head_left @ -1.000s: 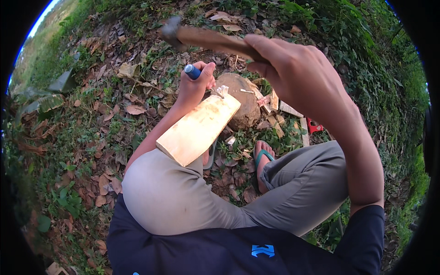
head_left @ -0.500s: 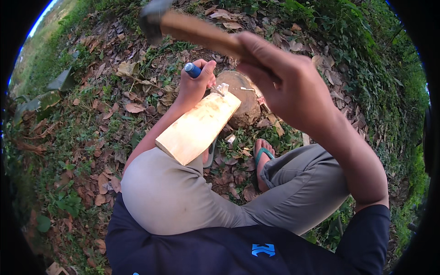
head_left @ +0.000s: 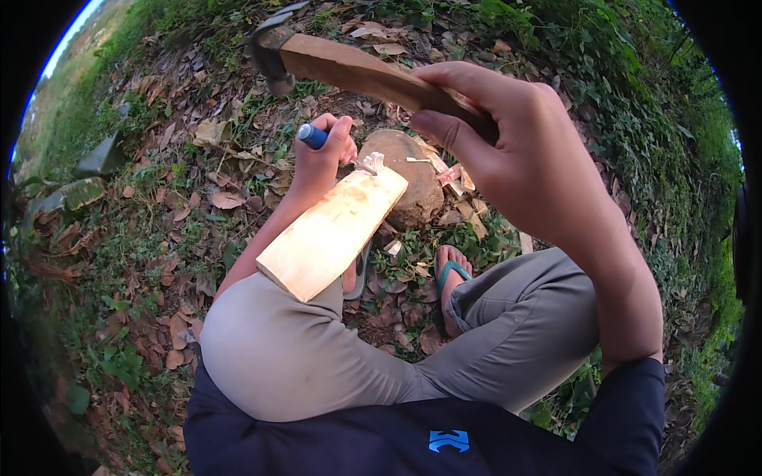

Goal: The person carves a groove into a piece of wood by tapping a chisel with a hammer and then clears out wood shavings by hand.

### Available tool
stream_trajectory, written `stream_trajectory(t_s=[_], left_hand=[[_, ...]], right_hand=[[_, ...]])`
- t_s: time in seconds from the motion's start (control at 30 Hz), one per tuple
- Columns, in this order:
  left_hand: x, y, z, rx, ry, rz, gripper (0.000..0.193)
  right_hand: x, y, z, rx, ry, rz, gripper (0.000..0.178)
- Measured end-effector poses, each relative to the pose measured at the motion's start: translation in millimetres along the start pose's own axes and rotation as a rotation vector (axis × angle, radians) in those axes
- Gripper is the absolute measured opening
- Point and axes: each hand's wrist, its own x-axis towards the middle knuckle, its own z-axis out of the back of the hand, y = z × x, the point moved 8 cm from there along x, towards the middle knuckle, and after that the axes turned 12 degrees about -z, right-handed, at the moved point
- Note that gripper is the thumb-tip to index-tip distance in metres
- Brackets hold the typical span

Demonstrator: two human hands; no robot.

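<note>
My left hand (head_left: 324, 161) is closed around a chisel with a blue handle (head_left: 312, 136). Its metal blade meets the far end of a pale wooden block (head_left: 329, 234), where curled shavings (head_left: 373, 162) stand up. The block slopes from a round stump (head_left: 421, 190) down to my left knee. Up to the right, my right hand (head_left: 516, 143) grips the wooden handle of a claw hammer (head_left: 357, 70). The hammer's dark metal head is held in the air, beyond and above the chisel's blue end, apart from it.
Split wood pieces (head_left: 456, 178) and a small chip lie on and beside the stump. My sandalled foot (head_left: 452, 274) rests just right of the block. Dry leaves (head_left: 226, 198) and low green plants cover the ground around, with denser greenery (head_left: 635, 103) at the right.
The hammer head has dropped slightly and now shows sharply instead of blurred. The chisel, block and stump appear a little lower and further left in the picture. Both hands keep their holds.
</note>
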Motion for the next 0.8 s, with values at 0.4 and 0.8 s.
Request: stream_trajectory(t_s=[0.4,0.8], left_hand=[[3,-3,-5,0.029,0.02,0.024,0.03],[-3,4,0,0.01,0.081,-0.033,0.011]], right_hand=[[4,-25,-6,-0.059,0.086,-0.044,0.029],[-11,4,-32,-0.259,-0.064,0.251,0.034]])
